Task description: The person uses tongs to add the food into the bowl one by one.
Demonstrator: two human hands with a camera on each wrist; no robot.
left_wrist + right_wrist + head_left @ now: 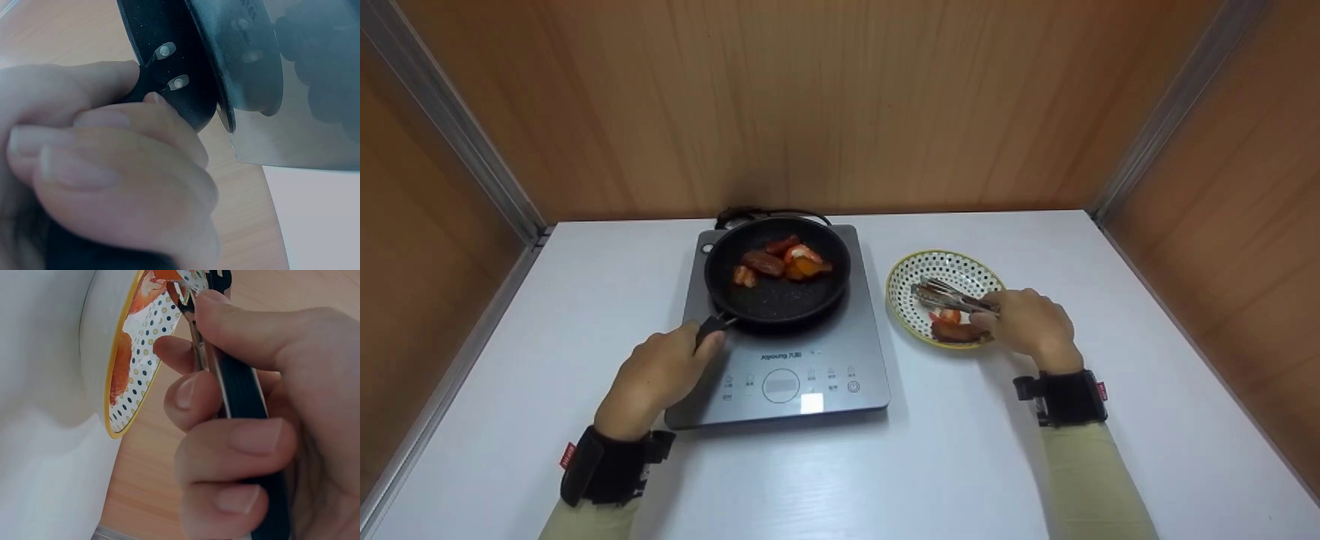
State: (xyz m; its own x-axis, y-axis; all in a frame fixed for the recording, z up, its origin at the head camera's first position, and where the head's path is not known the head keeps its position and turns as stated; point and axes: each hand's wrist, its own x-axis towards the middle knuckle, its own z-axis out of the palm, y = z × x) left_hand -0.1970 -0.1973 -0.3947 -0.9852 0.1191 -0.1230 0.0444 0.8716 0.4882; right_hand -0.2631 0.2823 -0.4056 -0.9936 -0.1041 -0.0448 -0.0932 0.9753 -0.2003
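Now left hand [660,373] grips black pan-handle [712,328], right hand [1030,324] silvery metal tongs [946,297]; slack squeezing could drop reddish-brown food [955,331] beside its fingers [225,453].

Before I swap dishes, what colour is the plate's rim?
Yellow; the plate's rim shows best in the right wrist view.

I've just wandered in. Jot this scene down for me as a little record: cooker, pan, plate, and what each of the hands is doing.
Cooker: flat grey hob on a white table
Pan: black frying pan, on or just over the hob, with food pieces inside
Plate: dotted, yellow-rimmed plate, right of the hob, bearing reddish food
Left hand: grips the pan's handle
Right hand: holds tongs over the plate
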